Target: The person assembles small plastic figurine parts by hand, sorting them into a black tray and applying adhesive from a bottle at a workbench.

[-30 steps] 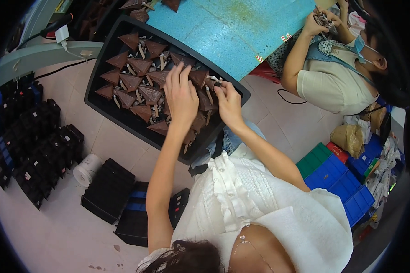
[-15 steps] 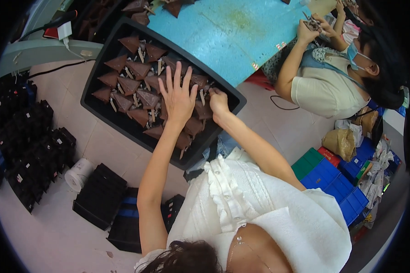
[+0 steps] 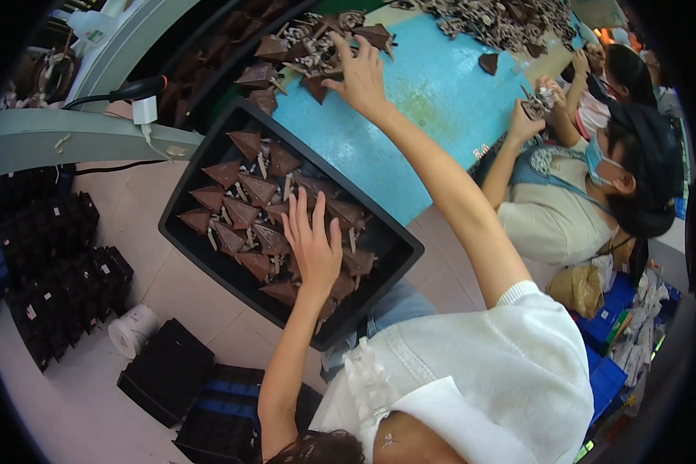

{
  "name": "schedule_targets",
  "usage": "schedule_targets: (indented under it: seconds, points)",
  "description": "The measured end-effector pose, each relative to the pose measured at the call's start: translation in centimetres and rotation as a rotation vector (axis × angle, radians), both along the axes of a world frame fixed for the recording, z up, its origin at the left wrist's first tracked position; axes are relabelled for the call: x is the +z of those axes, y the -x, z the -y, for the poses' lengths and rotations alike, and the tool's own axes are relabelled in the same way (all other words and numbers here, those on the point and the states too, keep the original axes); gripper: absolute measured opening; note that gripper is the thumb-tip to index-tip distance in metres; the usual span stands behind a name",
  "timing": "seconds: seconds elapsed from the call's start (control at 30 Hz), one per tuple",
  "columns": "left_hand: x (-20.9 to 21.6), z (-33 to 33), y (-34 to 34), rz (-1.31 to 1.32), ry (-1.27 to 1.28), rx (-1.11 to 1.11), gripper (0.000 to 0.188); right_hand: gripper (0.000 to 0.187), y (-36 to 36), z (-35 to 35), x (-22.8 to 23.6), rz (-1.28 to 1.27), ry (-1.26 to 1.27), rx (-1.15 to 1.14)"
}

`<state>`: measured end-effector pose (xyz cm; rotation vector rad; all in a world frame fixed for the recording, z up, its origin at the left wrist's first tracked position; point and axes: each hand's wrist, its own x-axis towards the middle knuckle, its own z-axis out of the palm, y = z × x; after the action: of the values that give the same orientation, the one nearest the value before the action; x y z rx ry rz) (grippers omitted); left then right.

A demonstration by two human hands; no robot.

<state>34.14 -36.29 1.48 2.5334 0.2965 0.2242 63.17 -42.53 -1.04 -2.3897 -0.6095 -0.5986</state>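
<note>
A black tray (image 3: 179, 243) holds rows of brown, pointed, triangular pieces (image 3: 258, 188) with short pale stick-like stems. Over its right half my left hand (image 3: 315, 246) lies with fingers spread, touching or just above the pieces; the palm hides some of them. My right arm stretches out to the blue tabletop (image 3: 394, 127). There my right hand (image 3: 361, 76) is open, its fingers apart above a cluster of similar brown pieces (image 3: 315, 87). Nothing shows in its grasp, and I cannot tell whether the fingertips touch a piece.
A large pile of brown and greyish pieces (image 3: 510, 23) covers the table's far end. To the right, a masked co-worker (image 3: 564, 209) handles small pieces. Black bins (image 3: 166, 371) and a white bucket (image 3: 134, 331) stand on the floor at left. A cable with a white plug (image 3: 145, 116) hangs nearby.
My right hand has left the tray's right side and reached up to the cluster on the table, its fingers opening. My left hand stays over the tray. The view has shifted.
</note>
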Motion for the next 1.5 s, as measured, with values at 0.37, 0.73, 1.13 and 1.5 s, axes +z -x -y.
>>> schedule_targets:
  seconds: [0.37,0.73,1.13,1.5]
  points:
    - [5.4,-1.9,-5.6,0.027,2.493,0.133,0.051,0.057,16.9,5.1,10.0,-0.287,-0.412,0.649]
    - [10.5,2.3,-3.6,0.192,1.842,0.086,0.035,0.025,22.4,10.1,14.1,-1.451,-1.232,0.21]
    - [8.6,1.1,-3.5,-0.399,1.66,0.498,0.057,0.034,25.0,10.5,11.8,-0.082,-0.189,0.462]
    - [7.6,0.7,-2.0,-0.325,2.417,0.224,0.054,0.034,27.6,9.1,13.6,-0.441,-0.556,0.231]
